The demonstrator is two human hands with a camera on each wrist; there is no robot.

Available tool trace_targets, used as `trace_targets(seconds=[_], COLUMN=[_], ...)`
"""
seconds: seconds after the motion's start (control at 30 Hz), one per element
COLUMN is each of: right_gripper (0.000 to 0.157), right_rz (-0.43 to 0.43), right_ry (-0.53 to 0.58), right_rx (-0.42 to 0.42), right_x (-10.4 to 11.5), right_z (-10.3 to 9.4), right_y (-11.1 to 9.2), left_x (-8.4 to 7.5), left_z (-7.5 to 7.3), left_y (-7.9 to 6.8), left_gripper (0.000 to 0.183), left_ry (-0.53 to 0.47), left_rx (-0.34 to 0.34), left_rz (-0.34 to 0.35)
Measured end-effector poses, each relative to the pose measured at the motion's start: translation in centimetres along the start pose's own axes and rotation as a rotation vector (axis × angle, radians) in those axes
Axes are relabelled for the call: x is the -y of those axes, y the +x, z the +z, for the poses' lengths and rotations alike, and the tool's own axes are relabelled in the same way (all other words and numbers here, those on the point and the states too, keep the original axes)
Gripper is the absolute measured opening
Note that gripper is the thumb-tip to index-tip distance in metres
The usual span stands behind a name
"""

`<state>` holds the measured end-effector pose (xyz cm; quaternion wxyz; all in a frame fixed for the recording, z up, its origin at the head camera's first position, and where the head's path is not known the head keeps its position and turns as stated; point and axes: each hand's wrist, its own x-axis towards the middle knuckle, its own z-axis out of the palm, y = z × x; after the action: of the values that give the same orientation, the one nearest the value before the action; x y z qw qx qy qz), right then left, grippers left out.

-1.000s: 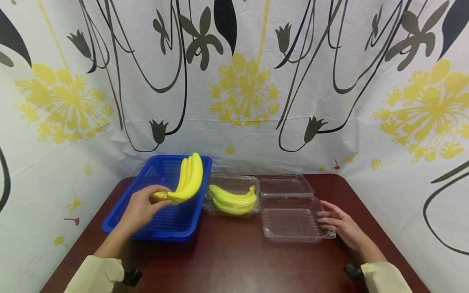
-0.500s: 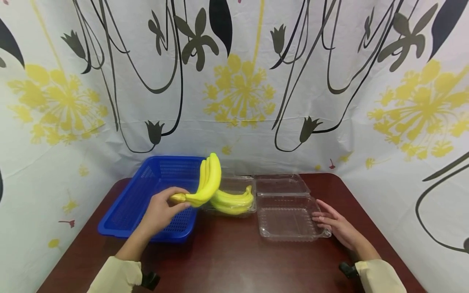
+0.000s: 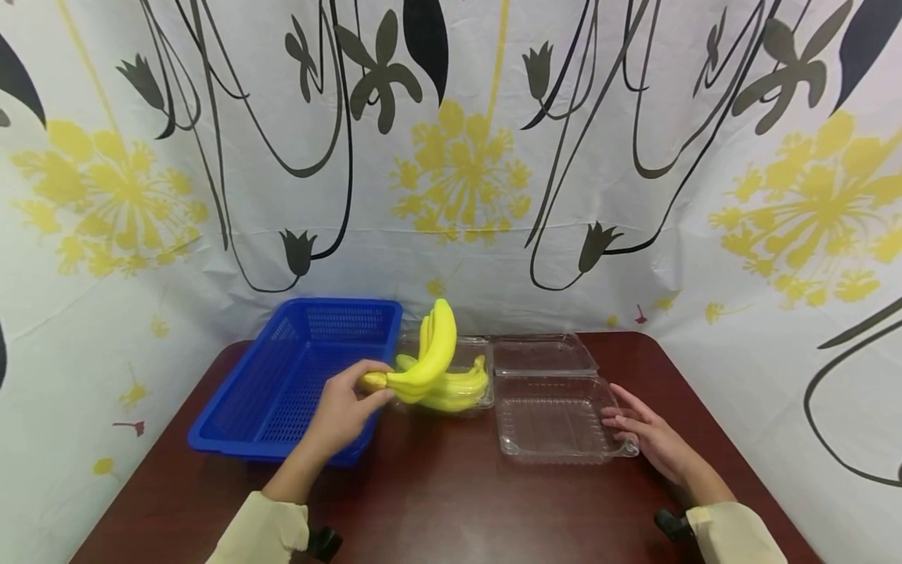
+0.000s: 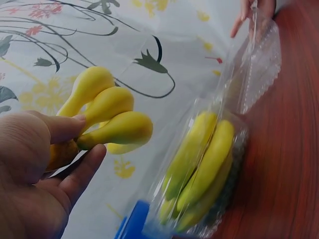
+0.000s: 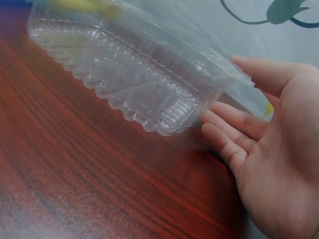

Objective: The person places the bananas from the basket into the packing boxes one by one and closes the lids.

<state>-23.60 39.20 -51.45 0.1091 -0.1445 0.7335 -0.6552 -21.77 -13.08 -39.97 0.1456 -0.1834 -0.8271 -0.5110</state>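
My left hand (image 3: 350, 407) pinches a bunch of yellow bananas (image 3: 437, 348) by its stem end, with the fruit pointing up and to the right. In the left wrist view, thumb and fingers close around the brownish stem of these bananas (image 4: 117, 107). Behind the bunch, a second, greener bunch (image 3: 461, 392) lies in a clear plastic clamshell box (image 3: 491, 399). My right hand (image 3: 651, 435) touches the right side of another clear clamshell box (image 3: 553, 427), which lies with its lid back. Seen from the right wrist, relaxed fingers (image 5: 224, 139) rest against this box's corner.
A blue perforated plastic basket (image 3: 282, 407) stands on the left of the dark red table (image 3: 451, 501). A white cloth (image 3: 465, 290) with flower prints hangs behind and at both sides. The two clamshell boxes sit side by side near the back.
My left hand has carried the held bananas rightward, from over the blue basket to in front of the box with the greener bunch. My right hand stays at the other box.
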Motion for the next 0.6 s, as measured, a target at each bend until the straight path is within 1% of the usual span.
trace_targets(seconds=[0.13, 0.43, 0.5, 0.6], right_gripper=[0.06, 0.06, 0.06, 0.06], right_rz=[0.004, 0.009, -0.001, -0.016], right_ry=[-0.005, -0.025, -0.037, -0.048], right_rx=[-0.005, -0.021, -0.016, -0.016], right_x=[0.1, 0.2, 0.2, 0.1], right_z=[0.0, 0.3, 0.4, 0.3], right_y=[-0.1, -0.1, -0.1, -0.2], left_x=[-0.3, -0.3, -0.3, -0.2], left_z=[1.2, 3.6, 4.3, 5.7], left_y=[0.0, 0.0, -0.1, -0.2], left_gripper=[0.026, 0.026, 0.027, 0.027], left_ry=[-0.054, -0.146, -0.173, -0.197], left_rx=[-0.015, 0.002, 0.004, 0.022], left_rz=[0.002, -0.029, -0.026, -0.023])
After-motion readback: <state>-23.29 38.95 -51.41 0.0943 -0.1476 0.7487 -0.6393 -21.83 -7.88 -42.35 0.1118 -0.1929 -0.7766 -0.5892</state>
